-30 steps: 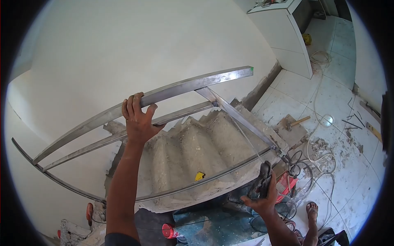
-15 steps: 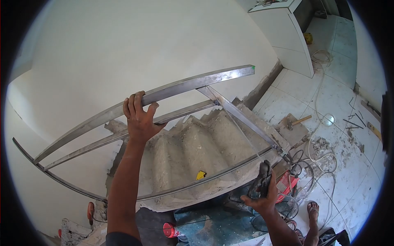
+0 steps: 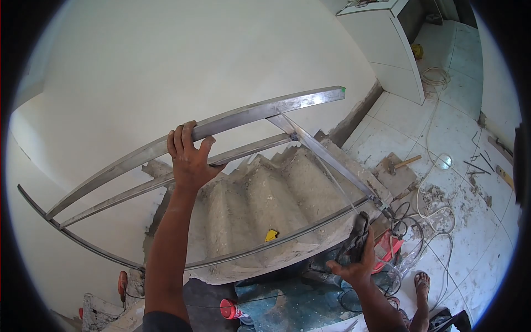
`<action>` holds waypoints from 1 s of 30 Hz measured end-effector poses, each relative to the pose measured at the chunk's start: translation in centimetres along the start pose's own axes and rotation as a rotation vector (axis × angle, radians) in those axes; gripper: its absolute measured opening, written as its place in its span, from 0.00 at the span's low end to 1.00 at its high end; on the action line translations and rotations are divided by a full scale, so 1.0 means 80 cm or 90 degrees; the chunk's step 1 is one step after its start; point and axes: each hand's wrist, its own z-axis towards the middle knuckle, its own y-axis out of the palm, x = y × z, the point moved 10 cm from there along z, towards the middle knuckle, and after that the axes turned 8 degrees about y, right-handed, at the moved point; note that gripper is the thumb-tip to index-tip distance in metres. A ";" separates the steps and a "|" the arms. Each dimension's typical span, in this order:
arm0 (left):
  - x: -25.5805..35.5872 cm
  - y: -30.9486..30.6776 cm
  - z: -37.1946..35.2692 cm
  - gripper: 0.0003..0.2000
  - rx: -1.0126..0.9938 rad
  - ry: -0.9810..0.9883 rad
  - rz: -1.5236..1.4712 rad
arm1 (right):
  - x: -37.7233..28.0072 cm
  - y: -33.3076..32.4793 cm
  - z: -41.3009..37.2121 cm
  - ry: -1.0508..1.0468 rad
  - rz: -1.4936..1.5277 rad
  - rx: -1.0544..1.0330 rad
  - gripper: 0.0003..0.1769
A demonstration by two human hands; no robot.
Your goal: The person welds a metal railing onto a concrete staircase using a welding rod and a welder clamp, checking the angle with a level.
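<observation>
My left hand (image 3: pixel 189 160) is wrapped over the upper metal rail (image 3: pixel 243 117), a long curved bar of grey steel. Below it runs a thinner middle rail (image 3: pixel 249 148), close to my thumb side. My right hand (image 3: pixel 358 266) grips a black welding electrode holder (image 3: pixel 358 235) at lower right. From its tip a thin welding rod (image 3: pixel 333 180) reaches up and left toward the joint (image 3: pixel 294 136), where the middle rail meets a slanting post (image 3: pixel 332 160). A curved bottom rail (image 3: pixel 287 239) runs along the outer side of the concrete stairs (image 3: pixel 238 210).
A yellow piece (image 3: pixel 271 235) lies on a step. Red-handled tool (image 3: pixel 122 285) and red-lidded container (image 3: pixel 229 309) are near the bottom. At right, cables (image 3: pixel 437 213), a red box (image 3: pixel 387 250), a hammer (image 3: pixel 406 162) and debris lie on white tiles. A foot (image 3: pixel 422 282) shows at lower right.
My right hand and the electrode holder have shifted very slightly. The left hand keeps its place on the upper rail, and the whole view has moved a little.
</observation>
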 end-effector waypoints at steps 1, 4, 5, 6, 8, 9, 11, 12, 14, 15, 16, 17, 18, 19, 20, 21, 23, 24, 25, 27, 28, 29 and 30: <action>0.000 0.001 0.000 0.29 0.000 0.000 0.002 | -0.011 -0.004 -0.001 -0.070 -0.043 0.036 0.74; 0.000 0.001 0.000 0.29 0.001 0.001 0.003 | -0.007 -0.004 -0.002 -0.044 -0.065 0.025 0.74; 0.000 0.000 0.000 0.29 0.001 0.001 0.004 | -0.006 -0.004 -0.003 -0.045 -0.066 0.025 0.74; 0.000 0.000 0.000 0.29 0.001 0.000 0.003 | -0.004 -0.004 -0.004 -0.049 -0.062 0.032 0.75; -0.001 0.001 0.001 0.30 -0.007 0.000 0.001 | -0.003 -0.005 -0.006 -0.053 -0.059 0.040 0.75; -0.001 0.001 0.001 0.30 -0.007 0.000 0.000 | -0.003 -0.006 -0.006 -0.047 -0.053 0.037 0.75; 0.000 0.003 0.000 0.30 -0.018 0.007 0.009 | 0.000 -0.005 -0.008 -0.039 -0.046 0.035 0.75; 0.000 0.003 0.000 0.30 -0.018 0.008 0.008 | 0.006 -0.004 -0.009 -0.023 -0.025 0.029 0.75; 0.001 0.002 0.000 0.30 -0.008 0.009 0.009 | 0.010 -0.002 -0.010 -0.007 -0.003 0.024 0.74; 0.001 0.002 0.000 0.30 -0.008 0.010 0.009 | 0.009 -0.002 -0.009 -0.008 0.014 0.032 0.74; 0.001 0.002 0.000 0.30 -0.008 0.009 0.008 | 0.008 -0.003 -0.008 -0.009 0.032 0.040 0.74; 0.001 0.002 0.000 0.30 -0.008 0.008 0.007 | 0.008 -0.004 -0.010 -0.008 0.031 0.040 0.74; 0.000 0.002 0.000 0.30 -0.007 0.008 0.007 | 0.015 -0.004 -0.012 0.032 0.024 0.026 0.74; 0.000 0.003 0.000 0.30 -0.010 0.009 0.009 | 0.021 -0.004 -0.013 0.073 0.016 0.011 0.73; -0.001 0.004 -0.001 0.30 -0.015 0.009 0.010 | 0.019 -0.007 -0.009 0.074 0.014 0.010 0.73; -0.002 0.006 -0.002 0.30 -0.016 0.008 0.010 | -0.004 -0.008 -0.005 -0.026 -0.094 0.020 0.72; -0.006 0.009 -0.005 0.30 -0.011 0.013 -0.008 | -0.024 -0.005 -0.007 -0.127 -0.199 0.026 0.71; -0.005 0.008 -0.005 0.30 -0.013 0.012 -0.006 | -0.018 -0.008 -0.006 -0.099 -0.141 0.021 0.70; -0.002 0.005 -0.003 0.30 -0.009 0.013 0.004 | -0.013 -0.010 -0.005 -0.070 -0.083 0.017 0.69; 0.001 0.003 0.000 0.30 -0.004 0.016 0.011 | -0.014 -0.011 -0.002 -0.076 -0.072 0.020 0.69; 0.001 0.002 0.000 0.30 -0.003 0.015 0.014 | -0.015 -0.012 -0.002 -0.082 -0.060 0.023 0.70; 0.001 0.002 0.000 0.30 -0.002 0.014 0.017 | -0.015 -0.012 -0.001 -0.080 -0.060 0.023 0.70; 0.002 0.002 0.000 0.30 -0.002 0.015 0.016 | -0.015 -0.011 -0.001 -0.078 -0.063 0.024 0.70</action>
